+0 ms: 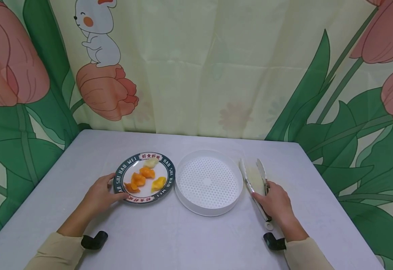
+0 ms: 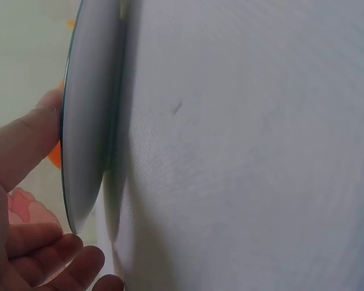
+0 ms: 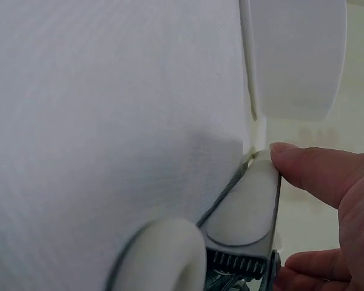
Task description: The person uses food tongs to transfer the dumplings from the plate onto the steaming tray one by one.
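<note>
My left hand [image 1: 98,195] holds the left side of a round plate [image 1: 170,165] with a dark lettered rim. Its thumb [image 2: 25,144] lies over the rim, and the other fingers are at the edge. Several dumpling-like pieces sit on the plate: orange ones [image 1: 138,180], a yellow one [image 1: 158,183] and a pale one [image 1: 151,162]. My right hand [image 1: 277,200] grips metal tongs [image 3: 246,209] with white inserts, thumb on one arm and fingers at the other. The tongs' arms are spread, tips pointing away from me. Between the hands stands a round white steamer tray [image 1: 203,210] with a perforated bottom.
A white cloth covers the table [image 1: 196,243]. The plate and tray stand side by side, their rims almost meeting. Behind the table's far edge hangs a curtain [image 1: 189,75] printed with tulips and a rabbit. Each wrist carries a black camera mount [image 1: 95,240].
</note>
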`<state>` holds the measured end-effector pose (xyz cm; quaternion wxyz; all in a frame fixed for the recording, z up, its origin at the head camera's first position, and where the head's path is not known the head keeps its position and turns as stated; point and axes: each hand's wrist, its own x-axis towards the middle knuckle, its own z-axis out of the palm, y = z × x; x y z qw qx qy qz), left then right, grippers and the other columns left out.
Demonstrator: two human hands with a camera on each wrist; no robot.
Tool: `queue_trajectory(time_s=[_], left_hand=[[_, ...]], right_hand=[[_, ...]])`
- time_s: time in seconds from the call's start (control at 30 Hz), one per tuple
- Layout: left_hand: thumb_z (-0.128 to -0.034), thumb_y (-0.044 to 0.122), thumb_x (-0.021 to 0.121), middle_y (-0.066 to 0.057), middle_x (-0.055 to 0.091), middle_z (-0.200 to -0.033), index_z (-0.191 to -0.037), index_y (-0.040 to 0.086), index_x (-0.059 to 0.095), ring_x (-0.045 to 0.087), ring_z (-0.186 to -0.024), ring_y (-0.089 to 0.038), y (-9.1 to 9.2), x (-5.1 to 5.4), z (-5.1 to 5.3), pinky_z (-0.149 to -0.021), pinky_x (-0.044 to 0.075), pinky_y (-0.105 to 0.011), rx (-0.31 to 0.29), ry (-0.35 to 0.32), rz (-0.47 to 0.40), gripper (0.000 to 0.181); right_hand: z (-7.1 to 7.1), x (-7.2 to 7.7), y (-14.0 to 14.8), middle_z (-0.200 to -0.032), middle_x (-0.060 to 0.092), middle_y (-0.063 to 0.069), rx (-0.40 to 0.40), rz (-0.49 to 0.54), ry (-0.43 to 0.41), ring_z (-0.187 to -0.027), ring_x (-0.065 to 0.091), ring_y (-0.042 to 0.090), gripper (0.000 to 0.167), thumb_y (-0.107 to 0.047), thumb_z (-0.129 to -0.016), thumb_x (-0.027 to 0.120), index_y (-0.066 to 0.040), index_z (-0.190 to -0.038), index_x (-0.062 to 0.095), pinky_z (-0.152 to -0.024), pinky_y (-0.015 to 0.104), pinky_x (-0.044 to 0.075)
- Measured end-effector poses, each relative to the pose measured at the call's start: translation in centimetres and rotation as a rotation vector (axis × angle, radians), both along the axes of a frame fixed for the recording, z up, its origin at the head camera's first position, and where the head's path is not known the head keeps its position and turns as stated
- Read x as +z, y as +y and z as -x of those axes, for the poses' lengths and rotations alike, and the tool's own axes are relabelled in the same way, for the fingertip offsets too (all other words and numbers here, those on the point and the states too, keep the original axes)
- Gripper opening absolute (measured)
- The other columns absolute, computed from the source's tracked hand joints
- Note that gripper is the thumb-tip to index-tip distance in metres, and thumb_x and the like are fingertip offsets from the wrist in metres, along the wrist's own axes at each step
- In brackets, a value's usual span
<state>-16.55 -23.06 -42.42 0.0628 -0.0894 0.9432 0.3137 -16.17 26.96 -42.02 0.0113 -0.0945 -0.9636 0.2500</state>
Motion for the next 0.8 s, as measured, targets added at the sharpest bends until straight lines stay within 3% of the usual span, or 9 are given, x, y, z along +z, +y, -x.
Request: queue_trajectory(time_s=[0.33, 0.6, 0.8], left_hand=[[-0.0809, 0.032, 0.085, -0.039, 0.04, -0.138, -0.15, -0.013, 0.028, 0.044, -0.123, -0.052, -0.09, 0.0, -0.04, -0.101, 0.044, -0.06, -0.011, -0.008, 0.005, 0.1], [-0.081, 0.034, 0.085, -0.039, 0.039, -0.139, -0.149, -0.013, 0.028, 0.044, -0.124, -0.052, -0.31, -0.16, 0.01, -0.101, 0.043, -0.061, -0.019, -0.012, -0.001, 0.101], [-0.0811, 0.035, 0.084, -0.04, 0.04, -0.138, -0.149, -0.014, 0.027, 0.044, -0.124, -0.052, -0.44, -0.32, 0.08, -0.102, 0.043, -0.061, -0.021, -0.019, -0.002, 0.102]], right_hand=[[0.09, -0.16, 0.1, -0.123, 0.055, 0.035, -0.01, 0.032, -0.043, -0.094, 0.058, 0.04, 0.076, -0.037, -0.087, 0.074, 0.012, -0.136, 0.044, -0.077, 0.056, 0.056], [0.35, -0.13, 0.05, -0.114, 0.058, 0.033, -0.007, 0.018, -0.047, -0.087, 0.058, 0.037, 0.068, -0.032, -0.087, 0.073, 0.014, -0.131, 0.047, -0.071, 0.052, 0.058], [0.41, 0.05, -0.21, -0.127, 0.052, 0.037, -0.021, -0.011, -0.056, -0.101, 0.055, 0.043, 0.073, -0.026, -0.087, 0.069, 0.016, -0.138, 0.041, -0.086, 0.06, 0.053]])
